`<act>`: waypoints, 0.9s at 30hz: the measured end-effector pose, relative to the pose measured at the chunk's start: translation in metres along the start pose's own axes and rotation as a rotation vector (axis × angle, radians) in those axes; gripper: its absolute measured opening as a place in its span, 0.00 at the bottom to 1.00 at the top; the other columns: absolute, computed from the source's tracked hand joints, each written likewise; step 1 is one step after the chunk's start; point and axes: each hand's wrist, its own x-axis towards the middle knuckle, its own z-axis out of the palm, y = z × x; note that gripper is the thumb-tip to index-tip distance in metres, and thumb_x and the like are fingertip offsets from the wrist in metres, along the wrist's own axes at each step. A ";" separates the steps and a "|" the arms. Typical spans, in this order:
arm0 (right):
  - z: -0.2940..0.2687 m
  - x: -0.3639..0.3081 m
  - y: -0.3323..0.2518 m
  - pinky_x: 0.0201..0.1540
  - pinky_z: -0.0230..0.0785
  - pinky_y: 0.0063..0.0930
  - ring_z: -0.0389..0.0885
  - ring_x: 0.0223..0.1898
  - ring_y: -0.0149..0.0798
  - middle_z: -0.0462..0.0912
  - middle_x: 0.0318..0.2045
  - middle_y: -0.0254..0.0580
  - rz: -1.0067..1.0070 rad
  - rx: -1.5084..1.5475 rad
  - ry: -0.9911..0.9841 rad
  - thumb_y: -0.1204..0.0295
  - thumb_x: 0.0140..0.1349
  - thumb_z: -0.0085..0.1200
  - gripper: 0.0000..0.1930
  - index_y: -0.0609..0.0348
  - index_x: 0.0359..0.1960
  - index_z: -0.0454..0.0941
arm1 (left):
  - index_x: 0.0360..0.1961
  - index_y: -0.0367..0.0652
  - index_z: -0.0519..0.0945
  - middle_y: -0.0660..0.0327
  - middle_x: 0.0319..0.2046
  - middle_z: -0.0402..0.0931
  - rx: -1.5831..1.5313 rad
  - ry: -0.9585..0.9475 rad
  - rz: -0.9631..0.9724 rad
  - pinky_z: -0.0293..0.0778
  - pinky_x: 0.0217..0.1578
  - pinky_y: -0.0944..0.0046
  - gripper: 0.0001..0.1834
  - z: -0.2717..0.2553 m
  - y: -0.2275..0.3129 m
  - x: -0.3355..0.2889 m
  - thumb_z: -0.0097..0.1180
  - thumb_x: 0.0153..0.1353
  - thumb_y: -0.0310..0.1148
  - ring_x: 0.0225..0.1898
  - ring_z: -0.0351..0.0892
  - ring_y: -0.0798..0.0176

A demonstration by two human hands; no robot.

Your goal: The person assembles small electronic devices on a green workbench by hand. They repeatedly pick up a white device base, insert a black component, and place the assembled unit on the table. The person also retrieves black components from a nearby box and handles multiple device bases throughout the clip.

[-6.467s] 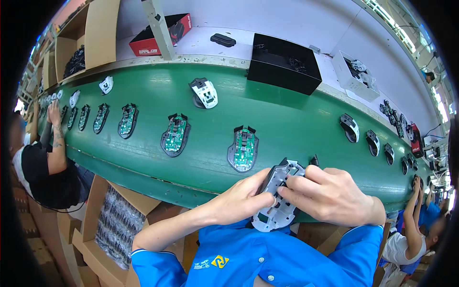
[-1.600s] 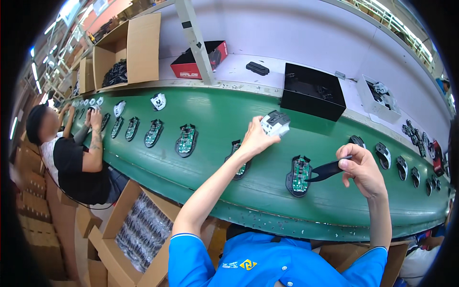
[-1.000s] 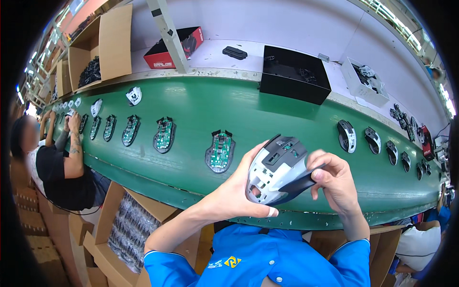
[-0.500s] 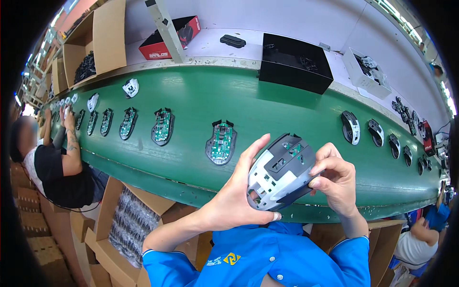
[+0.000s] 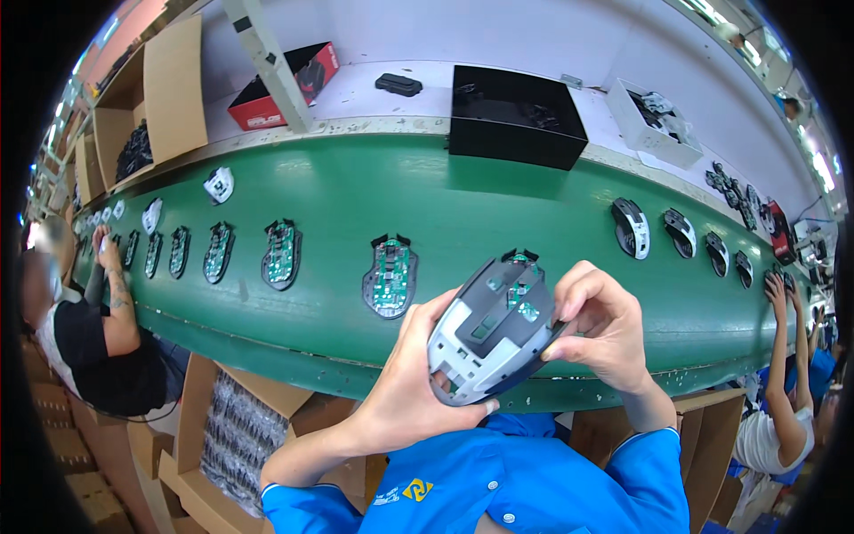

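One left hand (image 5: 402, 381) is spread wide around the near left side of a grey-and-white plastic mouse shell with cut-out windows (image 5: 485, 334), thumb along its near edge and fingers along its left flank. Opposite, the right hand (image 5: 553, 336) has its fingers curled and its thumb and forefinger nearly together, pinching a thin black plastic side piece at the shell's right edge. Shell and hands are in front of the wearer's blue short-sleeved shirt (image 5: 445, 485), over the near edge of a long green surface (image 5: 338, 191). Low at the left, an open brown cardboard box (image 5: 197, 485) holds clear-wrapped packs.

Just beyond the shell, part of a green circuit board (image 5: 519, 255) shows; the rest is hidden. Left of it lies a black mouse base with a green circuit board (image 5: 390, 278), and more such bases (image 5: 281, 255) line up farther left, near a co-worker in a black-and-white top (image 5: 124, 351). Black-and-white mice (image 5: 631, 229) form a row toward the right.

Farther back rest a white plastic shell (image 5: 219, 185) at the left and a large black box (image 5: 516, 142), with a red-and-black box (image 5: 256, 114) on the shelf behind.
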 end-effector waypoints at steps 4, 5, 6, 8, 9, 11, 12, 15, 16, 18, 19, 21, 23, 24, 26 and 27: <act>-0.004 -0.001 -0.003 0.34 0.76 0.16 0.73 0.36 0.25 0.70 0.36 0.39 0.031 -0.034 -0.017 0.81 0.42 0.69 0.16 0.61 0.31 0.73 | 0.61 0.31 0.52 0.49 0.50 0.58 0.048 0.011 0.040 0.61 0.56 0.57 0.51 0.002 -0.002 -0.001 0.70 0.36 0.28 0.55 0.61 0.52; -0.005 0.000 -0.003 0.33 0.76 0.16 0.74 0.35 0.25 0.70 0.37 0.39 0.029 -0.029 -0.017 0.81 0.42 0.69 0.16 0.61 0.31 0.73 | 0.61 0.31 0.52 0.49 0.50 0.58 0.049 0.014 0.041 0.61 0.56 0.57 0.51 0.003 -0.002 -0.001 0.70 0.36 0.28 0.55 0.61 0.52; -0.006 0.000 -0.003 0.33 0.77 0.16 0.74 0.35 0.25 0.70 0.37 0.39 0.028 -0.023 -0.018 0.81 0.42 0.69 0.16 0.61 0.31 0.73 | 0.61 0.31 0.52 0.49 0.50 0.58 0.050 0.019 0.041 0.61 0.56 0.57 0.51 0.003 -0.002 -0.001 0.70 0.36 0.28 0.55 0.61 0.52; -0.008 0.001 -0.003 0.33 0.77 0.16 0.75 0.36 0.26 0.71 0.37 0.40 0.009 -0.046 -0.037 0.81 0.42 0.69 0.16 0.61 0.31 0.73 | 0.61 0.32 0.47 0.50 0.52 0.60 0.147 -0.018 0.038 0.61 0.57 0.59 0.53 0.001 -0.001 0.000 0.70 0.37 0.25 0.57 0.62 0.57; -0.009 0.001 -0.004 0.32 0.77 0.16 0.75 0.36 0.26 0.71 0.36 0.40 -0.001 -0.058 -0.048 0.81 0.42 0.69 0.16 0.61 0.31 0.73 | 0.61 0.33 0.45 0.51 0.53 0.61 0.196 -0.035 0.037 0.61 0.57 0.60 0.54 0.000 0.000 0.000 0.70 0.38 0.24 0.58 0.63 0.59; -0.010 0.003 -0.004 0.32 0.78 0.16 0.75 0.36 0.27 0.71 0.36 0.40 -0.014 -0.086 -0.064 0.81 0.42 0.69 0.16 0.61 0.30 0.74 | 0.61 0.33 0.45 0.51 0.53 0.61 0.242 -0.028 0.050 0.62 0.57 0.60 0.54 0.000 0.001 0.000 0.70 0.37 0.24 0.57 0.64 0.60; -0.011 0.003 -0.005 0.33 0.78 0.17 0.76 0.36 0.27 0.71 0.36 0.40 -0.021 -0.100 -0.073 0.81 0.41 0.69 0.16 0.61 0.30 0.74 | 0.61 0.33 0.46 0.51 0.53 0.61 0.264 -0.023 0.056 0.62 0.56 0.60 0.54 0.001 0.001 0.000 0.70 0.37 0.24 0.57 0.64 0.60; -0.009 0.005 -0.009 0.33 0.79 0.17 0.76 0.36 0.28 0.72 0.35 0.40 -0.037 -0.117 -0.083 0.81 0.41 0.69 0.16 0.61 0.30 0.74 | 0.61 0.34 0.46 0.51 0.52 0.61 0.285 -0.019 0.055 0.63 0.56 0.60 0.54 0.000 0.003 -0.001 0.70 0.37 0.24 0.56 0.65 0.60; -0.009 0.005 -0.009 0.33 0.79 0.18 0.76 0.35 0.28 0.72 0.35 0.40 -0.028 -0.090 -0.076 0.81 0.41 0.69 0.16 0.61 0.30 0.74 | 0.61 0.34 0.46 0.51 0.52 0.61 0.290 -0.015 0.061 0.63 0.56 0.61 0.53 0.000 0.003 -0.001 0.70 0.37 0.24 0.56 0.65 0.60; -0.008 0.005 -0.009 0.33 0.79 0.18 0.76 0.35 0.28 0.72 0.35 0.39 -0.009 -0.037 -0.066 0.81 0.41 0.69 0.16 0.61 0.31 0.74 | 0.61 0.34 0.47 0.52 0.52 0.61 0.299 -0.003 0.072 0.64 0.55 0.61 0.53 0.001 0.004 0.000 0.70 0.37 0.24 0.56 0.65 0.60; -0.008 0.006 -0.010 0.33 0.79 0.18 0.75 0.35 0.28 0.72 0.34 0.39 -0.011 -0.072 -0.067 0.81 0.41 0.69 0.16 0.61 0.30 0.74 | 0.61 0.34 0.47 0.52 0.52 0.61 0.315 -0.012 0.089 0.64 0.55 0.61 0.53 0.001 0.004 0.000 0.70 0.37 0.24 0.56 0.65 0.60; -0.009 0.006 -0.012 0.33 0.79 0.18 0.75 0.36 0.28 0.72 0.34 0.38 -0.012 -0.144 -0.066 0.80 0.41 0.70 0.16 0.61 0.29 0.74 | 0.61 0.33 0.47 0.52 0.51 0.61 0.345 -0.035 0.125 0.64 0.55 0.61 0.53 0.002 0.002 0.001 0.70 0.37 0.24 0.56 0.65 0.60; -0.012 0.007 -0.011 0.32 0.79 0.17 0.74 0.37 0.27 0.72 0.35 0.37 0.001 -0.146 -0.087 0.80 0.41 0.70 0.18 0.61 0.32 0.73 | 0.61 0.32 0.48 0.52 0.52 0.61 0.374 -0.013 0.167 0.63 0.55 0.60 0.53 0.002 0.003 0.003 0.70 0.37 0.25 0.56 0.65 0.60; -0.012 0.008 -0.010 0.31 0.79 0.17 0.74 0.37 0.27 0.71 0.35 0.37 0.006 -0.144 -0.100 0.80 0.41 0.70 0.18 0.62 0.33 0.73 | 0.61 0.32 0.48 0.52 0.52 0.61 0.391 0.002 0.187 0.63 0.56 0.60 0.53 0.002 0.003 0.003 0.70 0.37 0.25 0.56 0.65 0.60; -0.014 0.009 -0.010 0.38 0.78 0.22 0.74 0.42 0.31 0.72 0.40 0.40 0.126 -0.080 -0.105 0.79 0.40 0.71 0.25 0.63 0.41 0.71 | 0.61 0.32 0.48 0.51 0.52 0.61 0.324 -0.003 0.137 0.63 0.56 0.60 0.53 0.001 0.002 0.001 0.71 0.36 0.26 0.56 0.65 0.59; -0.014 0.010 -0.010 0.42 0.78 0.25 0.74 0.44 0.33 0.72 0.43 0.42 0.186 -0.050 -0.106 0.78 0.40 0.71 0.29 0.63 0.45 0.70 | 0.61 0.31 0.48 0.51 0.53 0.61 0.289 -0.007 0.114 0.63 0.56 0.60 0.53 0.001 0.002 0.001 0.71 0.36 0.26 0.56 0.65 0.59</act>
